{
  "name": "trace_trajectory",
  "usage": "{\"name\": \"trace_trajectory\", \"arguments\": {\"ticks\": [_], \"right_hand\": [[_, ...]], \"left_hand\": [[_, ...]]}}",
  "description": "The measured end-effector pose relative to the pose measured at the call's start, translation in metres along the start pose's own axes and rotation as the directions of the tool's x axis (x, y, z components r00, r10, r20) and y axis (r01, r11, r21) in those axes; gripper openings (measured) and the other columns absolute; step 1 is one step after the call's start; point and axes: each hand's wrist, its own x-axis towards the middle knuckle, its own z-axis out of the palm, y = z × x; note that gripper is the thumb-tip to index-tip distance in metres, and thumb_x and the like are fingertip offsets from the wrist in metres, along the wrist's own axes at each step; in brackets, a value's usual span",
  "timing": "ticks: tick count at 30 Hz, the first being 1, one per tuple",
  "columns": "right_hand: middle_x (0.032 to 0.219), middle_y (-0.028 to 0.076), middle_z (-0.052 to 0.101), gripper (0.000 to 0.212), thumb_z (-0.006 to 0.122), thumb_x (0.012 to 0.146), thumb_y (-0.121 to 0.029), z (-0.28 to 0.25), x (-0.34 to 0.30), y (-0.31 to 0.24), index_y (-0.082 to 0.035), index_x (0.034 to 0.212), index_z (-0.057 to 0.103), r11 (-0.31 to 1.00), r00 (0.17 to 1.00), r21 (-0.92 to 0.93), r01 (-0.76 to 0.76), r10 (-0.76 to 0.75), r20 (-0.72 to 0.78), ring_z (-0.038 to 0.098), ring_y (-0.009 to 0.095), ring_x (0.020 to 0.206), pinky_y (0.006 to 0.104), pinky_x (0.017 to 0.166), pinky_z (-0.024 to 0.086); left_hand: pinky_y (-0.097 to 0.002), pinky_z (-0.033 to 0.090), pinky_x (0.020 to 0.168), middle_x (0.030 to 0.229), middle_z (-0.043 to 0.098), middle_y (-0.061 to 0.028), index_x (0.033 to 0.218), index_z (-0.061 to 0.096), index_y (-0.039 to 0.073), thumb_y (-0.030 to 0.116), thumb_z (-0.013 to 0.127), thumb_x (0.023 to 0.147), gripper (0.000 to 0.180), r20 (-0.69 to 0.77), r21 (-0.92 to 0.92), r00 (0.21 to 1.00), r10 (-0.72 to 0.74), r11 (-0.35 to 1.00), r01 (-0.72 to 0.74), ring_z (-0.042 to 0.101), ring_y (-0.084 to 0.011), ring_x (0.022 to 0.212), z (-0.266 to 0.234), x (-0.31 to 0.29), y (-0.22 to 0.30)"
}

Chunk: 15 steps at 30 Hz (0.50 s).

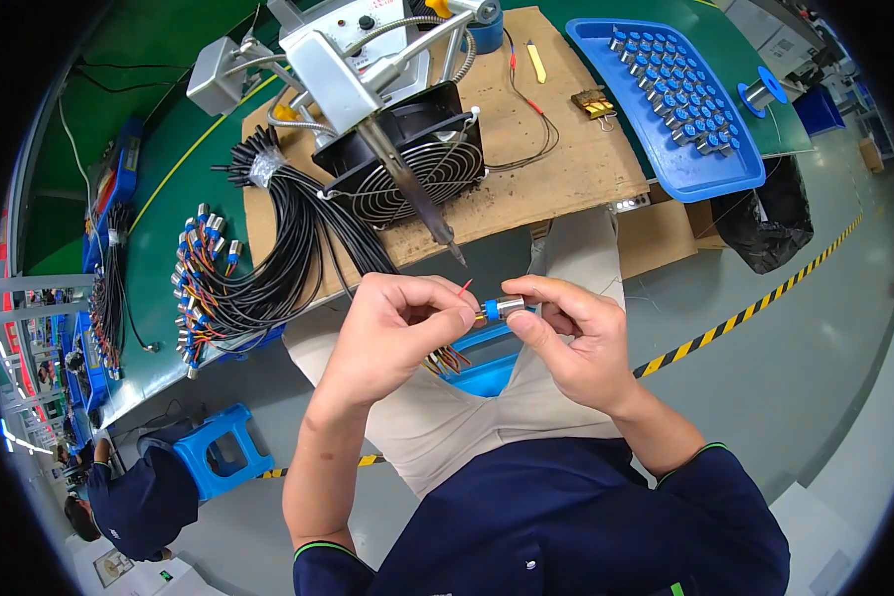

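Note:
In front of my lap, my right hand pinches a small metal cylindrical connector with a blue insert between thumb and fingers. My left hand is closed at the connector's blue end, thumb and forefinger pinching thin coloured wires there. A short red wire sticks up above the left fingertips. Just beyond my hands, a soldering iron hangs from its stand, tip pointing down and apart from the connector. More coloured wire ends show below my left hand.
A black fan stands behind the iron on cardboard. Bundled black cables lie left, with finished-looking connector ends. Rightward, a blue tray holds many connectors, near a solder spool. Another person sits lower left.

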Motion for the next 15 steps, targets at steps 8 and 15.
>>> {"name": "trace_trajectory", "arguments": {"ticks": [8, 15], "right_hand": [[0.109, 0.013, 0.077, 0.032, 0.079, 0.097, -0.003, 0.0004, 0.001, -0.0002, 0.003, 0.128, 0.073, 0.999, 0.999, -0.007, 0.034, -0.034, 0.009, 0.071, 0.011, 0.094, 0.0265, 0.075, 0.059], [0.102, 0.007, 0.078, 0.033, 0.082, 0.094, -0.004, 0.0005, 0.0013, 0.0051, 0.0, 0.126, 0.075, 0.997, 0.998, -0.052, 0.062, -0.06, 0.026, 0.053, 0.0, 0.067, 0.02, 0.053, 0.04]], "left_hand": [[-0.0214, 0.049, 0.062, 0.103, 0.077, -0.0132, 0.093, 0.08, -0.006, 0.004, 0.074, 0.093, 0.011, -0.023, -0.029, 0.999, -0.037, 0.999, 0.036, 0.063, -0.0074, 0.068, 0.0019, -0.0001, 0.0033], [-0.0214, 0.051, 0.061, 0.1, 0.078, -0.0158, 0.092, 0.08, -0.006, 0.003, 0.072, 0.094, 0.012, -0.014, -0.042, 1.0, -0.023, 0.999, 0.022, 0.065, -0.0086, 0.069, -0.001, 0.0003, 0.0033]]}}
